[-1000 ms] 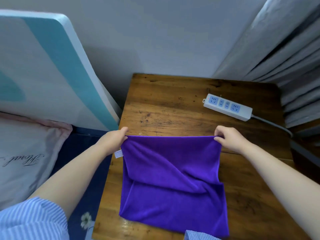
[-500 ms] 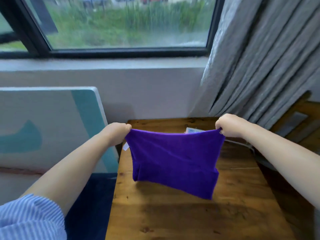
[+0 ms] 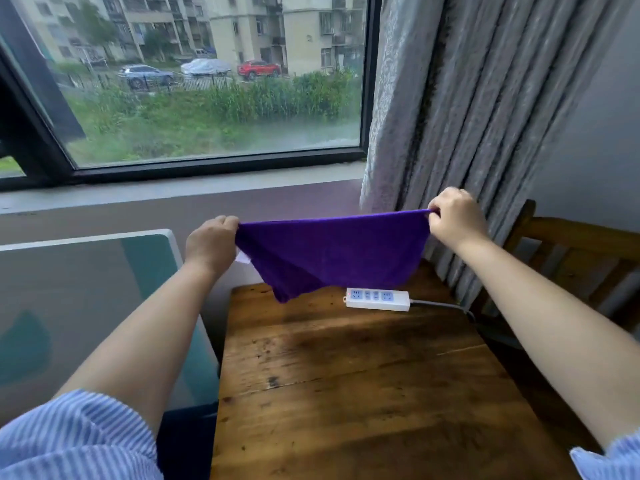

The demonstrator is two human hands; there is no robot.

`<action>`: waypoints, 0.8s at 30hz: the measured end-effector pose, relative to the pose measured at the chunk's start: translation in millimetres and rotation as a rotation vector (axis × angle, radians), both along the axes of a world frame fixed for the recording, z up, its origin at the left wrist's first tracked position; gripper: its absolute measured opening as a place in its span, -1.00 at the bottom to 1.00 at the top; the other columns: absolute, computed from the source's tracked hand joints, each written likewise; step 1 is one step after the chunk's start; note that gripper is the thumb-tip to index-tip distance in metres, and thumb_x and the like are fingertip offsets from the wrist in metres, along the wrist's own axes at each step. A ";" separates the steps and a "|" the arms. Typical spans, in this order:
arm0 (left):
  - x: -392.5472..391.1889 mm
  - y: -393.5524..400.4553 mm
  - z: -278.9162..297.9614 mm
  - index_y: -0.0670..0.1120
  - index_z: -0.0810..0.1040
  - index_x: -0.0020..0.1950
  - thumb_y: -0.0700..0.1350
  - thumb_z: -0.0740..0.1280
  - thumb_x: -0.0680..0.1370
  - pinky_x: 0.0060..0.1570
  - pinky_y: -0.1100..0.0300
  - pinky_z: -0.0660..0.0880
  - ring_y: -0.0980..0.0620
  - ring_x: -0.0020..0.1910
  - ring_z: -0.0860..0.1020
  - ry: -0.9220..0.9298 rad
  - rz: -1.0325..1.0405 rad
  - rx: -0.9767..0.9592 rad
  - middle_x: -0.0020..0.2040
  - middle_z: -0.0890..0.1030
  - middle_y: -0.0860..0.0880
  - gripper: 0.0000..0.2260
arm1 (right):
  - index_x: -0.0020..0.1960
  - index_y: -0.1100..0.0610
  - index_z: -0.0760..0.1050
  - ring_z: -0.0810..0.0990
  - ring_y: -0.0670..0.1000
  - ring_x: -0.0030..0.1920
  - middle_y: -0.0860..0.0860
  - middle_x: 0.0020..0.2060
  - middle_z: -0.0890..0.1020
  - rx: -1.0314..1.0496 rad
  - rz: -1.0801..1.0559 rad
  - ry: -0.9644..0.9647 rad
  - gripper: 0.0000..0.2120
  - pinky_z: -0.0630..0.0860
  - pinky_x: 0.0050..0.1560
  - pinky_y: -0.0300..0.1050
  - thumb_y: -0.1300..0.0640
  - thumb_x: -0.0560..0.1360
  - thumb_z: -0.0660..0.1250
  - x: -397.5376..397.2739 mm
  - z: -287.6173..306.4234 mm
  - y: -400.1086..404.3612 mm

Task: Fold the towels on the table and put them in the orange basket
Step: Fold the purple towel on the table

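Note:
A purple towel (image 3: pixel 332 252) hangs in the air above the far end of the wooden table (image 3: pixel 363 382), stretched between both hands. My left hand (image 3: pixel 211 242) pinches its upper left corner, where a small white tag shows. My right hand (image 3: pixel 455 218) pinches the upper right corner, slightly higher. The towel's lower edge swings clear of the table top. No orange basket is in view.
A white power strip (image 3: pixel 377 298) with a grey cable lies at the table's far end. A white and teal panel (image 3: pixel 104 306) leans at the left. Grey curtains (image 3: pixel 467 116) and a wooden chair (image 3: pixel 571 258) stand at the right, below a window.
Both hands have lifted the towel off the table and raised it forward into the air. The view has tilted up toward the window.

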State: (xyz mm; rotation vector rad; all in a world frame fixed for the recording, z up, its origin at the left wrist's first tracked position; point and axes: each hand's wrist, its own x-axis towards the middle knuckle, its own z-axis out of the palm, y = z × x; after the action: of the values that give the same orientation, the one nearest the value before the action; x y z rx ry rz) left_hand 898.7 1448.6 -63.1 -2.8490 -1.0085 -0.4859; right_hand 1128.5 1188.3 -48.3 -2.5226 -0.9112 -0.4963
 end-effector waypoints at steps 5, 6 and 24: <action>7.2 0.5 10.8 -0.22 0.42 0.23 -0.31 0.05 0.59 -0.01 0.00 0.46 -0.23 0.10 0.54 0.116 -0.039 0.100 0.19 0.54 -0.19 -0.73 | 0.00 0.37 0.58 0.49 0.28 0.13 0.32 0.05 0.55 -0.031 -0.047 0.088 -0.80 0.43 0.06 -0.01 0.34 0.45 0.23 7.3 2.0 -2.9; 8.0 1.6 9.0 -0.22 0.41 0.23 -0.30 0.05 0.59 0.00 0.01 0.46 -0.22 0.11 0.54 0.151 -0.041 0.092 0.20 0.54 -0.19 -0.73 | 0.00 0.36 0.57 0.50 0.27 0.12 0.32 0.05 0.54 -0.040 -0.051 0.109 -0.80 0.44 0.05 -0.01 0.34 0.45 0.23 8.9 0.7 -2.3; 12.4 30.3 -3.6 -0.14 0.49 0.20 -0.25 0.13 0.58 0.03 0.11 0.49 -0.09 0.12 0.56 0.317 -0.057 0.097 0.16 0.58 -0.09 -0.75 | -0.18 0.41 0.60 0.56 0.31 -0.02 0.35 -0.16 0.61 -0.007 0.139 0.026 -0.88 0.47 -0.02 0.03 0.40 0.36 0.30 36.5 -29.2 22.1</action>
State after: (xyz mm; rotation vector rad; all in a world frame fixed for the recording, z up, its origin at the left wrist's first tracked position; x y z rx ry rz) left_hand 911.0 1479.0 -66.6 -2.7550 -0.8249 -0.0779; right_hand 1165.0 1210.4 -77.5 -2.4442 -1.0711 -0.4160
